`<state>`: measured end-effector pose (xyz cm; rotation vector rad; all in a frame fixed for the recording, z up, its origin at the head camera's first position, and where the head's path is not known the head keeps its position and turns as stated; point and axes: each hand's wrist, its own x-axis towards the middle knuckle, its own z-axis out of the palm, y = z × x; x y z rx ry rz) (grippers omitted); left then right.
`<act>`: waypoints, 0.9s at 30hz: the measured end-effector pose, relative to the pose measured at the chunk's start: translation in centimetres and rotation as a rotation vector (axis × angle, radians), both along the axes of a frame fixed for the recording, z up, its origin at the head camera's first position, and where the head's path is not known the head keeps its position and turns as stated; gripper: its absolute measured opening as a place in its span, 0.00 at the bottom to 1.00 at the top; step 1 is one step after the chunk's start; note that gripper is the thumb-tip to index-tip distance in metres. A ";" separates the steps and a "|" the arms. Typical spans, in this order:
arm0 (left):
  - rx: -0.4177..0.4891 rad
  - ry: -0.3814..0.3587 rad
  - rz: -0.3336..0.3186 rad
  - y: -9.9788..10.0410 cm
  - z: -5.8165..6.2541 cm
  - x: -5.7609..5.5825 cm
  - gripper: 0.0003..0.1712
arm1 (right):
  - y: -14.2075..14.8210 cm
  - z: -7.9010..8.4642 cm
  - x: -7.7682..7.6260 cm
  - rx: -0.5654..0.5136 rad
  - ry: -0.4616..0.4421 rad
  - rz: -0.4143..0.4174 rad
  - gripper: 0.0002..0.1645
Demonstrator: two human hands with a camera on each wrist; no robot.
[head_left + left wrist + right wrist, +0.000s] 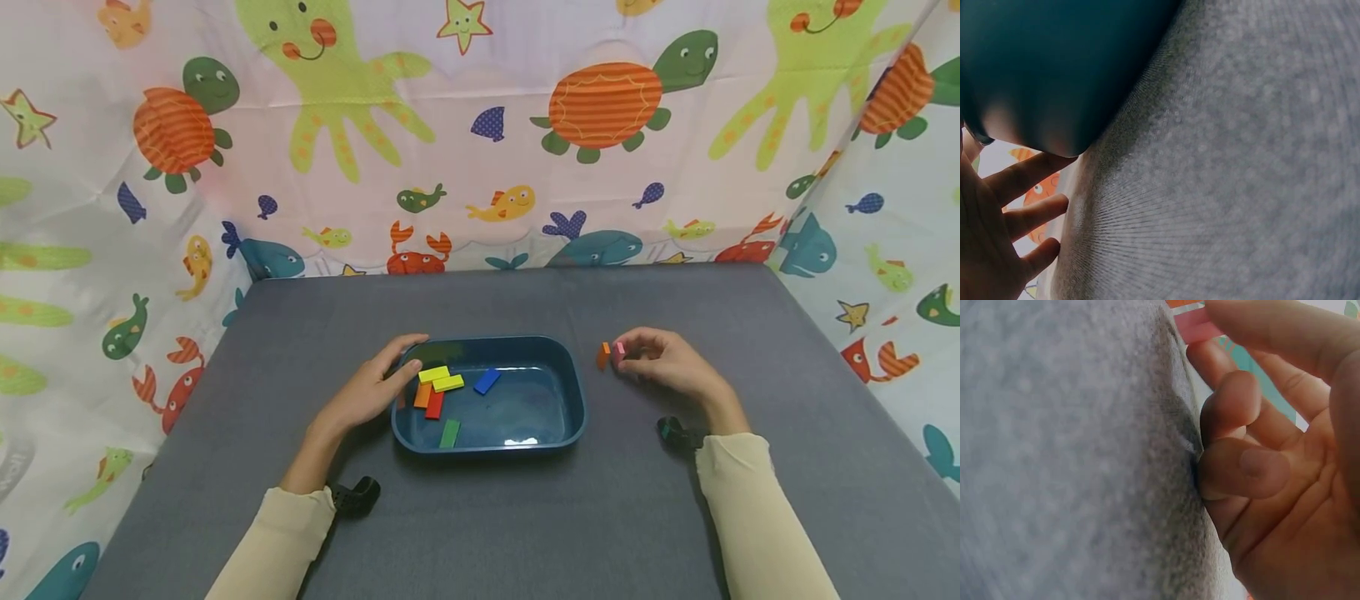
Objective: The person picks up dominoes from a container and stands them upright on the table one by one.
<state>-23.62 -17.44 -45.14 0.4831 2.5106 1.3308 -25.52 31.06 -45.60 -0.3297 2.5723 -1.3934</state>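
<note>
On the table sits a dark blue tray (487, 451) with small flat blocks inside. My left hand (367, 390) holds its back left corner, thumb over the rim and fingers outside. In the left wrist view, the spread fingers (1029, 178) lie along the tray's outer wall (1054, 69). My right hand (667, 360) is to the right of the tray and pinches a pink block (619, 352) between thumb and fingertips. An orange block (603, 356) stands upright close beside it. In the right wrist view, the pink block (1196, 326) shows at the fingertips.
Yellow blocks (448, 383) lie over an orange block (423, 395) and a red block (434, 406) at the tray's left. A blue block (487, 381) and a green block (450, 433) lie apart. A sea-animal patterned cloth (480, 167) hangs behind the grey table (495, 525).
</note>
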 end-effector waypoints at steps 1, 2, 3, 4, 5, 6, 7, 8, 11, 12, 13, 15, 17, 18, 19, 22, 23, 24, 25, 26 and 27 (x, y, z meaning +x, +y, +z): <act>0.000 0.001 0.000 0.0 0.0 0.0 0.29 | -0.1 0.0 0.0 0.001 -0.002 0.003 0.19; 0.000 0.001 0.000 -0.1 -0.1 0.0 0.29 | -0.2 0.0 0.0 0.002 -0.006 0.002 0.19; -0.001 -0.001 0.000 -0.1 -0.1 0.0 0.29 | -0.2 0.0 0.0 0.000 -0.010 0.002 0.19; -0.002 -0.002 0.001 -0.1 -0.1 0.0 0.29 | -0.3 0.0 0.0 0.000 -0.011 0.004 0.19; -0.003 -0.003 0.003 -0.1 -0.1 -0.1 0.29 | -0.3 0.0 0.0 0.000 -0.013 0.004 0.19; -0.005 -0.004 0.006 -0.1 -0.1 -0.1 0.29 | -0.3 0.0 0.0 -0.003 -0.015 0.001 0.19; -0.007 -0.004 0.009 -0.1 -0.1 0.0 0.29 | -0.3 0.0 0.0 -0.004 -0.018 -0.003 0.19; -0.008 -0.006 0.012 0.0 -0.1 0.0 0.29 | -0.3 0.1 0.0 -0.004 -0.018 -0.006 0.19; -0.002 -0.016 0.017 0.1 0.0 0.0 0.29 | -0.2 0.1 0.0 -0.005 -0.017 -0.013 0.20; 0.002 -0.019 0.017 0.2 0.1 0.1 0.29 | -0.2 0.1 0.0 -0.005 -0.016 -0.012 0.20; 0.006 -0.024 0.016 0.3 0.3 0.2 0.29 | -0.2 0.1 0.0 -0.006 -0.014 -0.011 0.20; 0.013 -0.034 0.012 0.5 1.0 0.5 0.29 | -0.2 0.0 -0.1 -0.004 -0.012 -0.011 0.20; 0.012 -0.041 0.009 0.7 1.9 1.0 0.29 | -0.2 0.0 -0.1 -0.005 -0.015 -0.010 0.20; 0.014 -0.041 0.005 0.8 2.3 1.2 0.28 | -0.2 0.0 0.0 -0.007 -0.018 -0.010 0.20; 0.014 -0.040 0.003 0.8 2.7 1.3 0.29 | -0.2 0.0 0.0 -0.008 -0.022 -0.012 0.21; 0.013 -0.043 0.006 1.0 3.2 1.6 0.28 | -0.3 0.1 0.1 -0.014 -0.036 -0.014 0.22; 0.014 -0.044 0.008 1.0 3.2 1.6 0.28 | -0.3 0.1 0.1 -0.015 -0.040 -0.014 0.22; 0.017 -0.046 0.009 1.0 3.1 1.6 0.28 | -0.3 0.1 0.1 -0.014 -0.042 -0.013 0.23; 0.017 -0.050 0.012 1.0 3.1 1.6 0.28 | -0.2 0.2 0.1 -0.013 -0.046 -0.015 0.23; 0.017 -0.054 0.014 1.0 3.1 1.6 0.28 | -0.2 0.2 0.1 -0.011 -0.049 -0.016 0.24; 0.017 -0.054 0.013 1.0 3.0 1.6 0.28 | -0.2 0.2 0.1 -0.010 -0.057 -0.020 0.24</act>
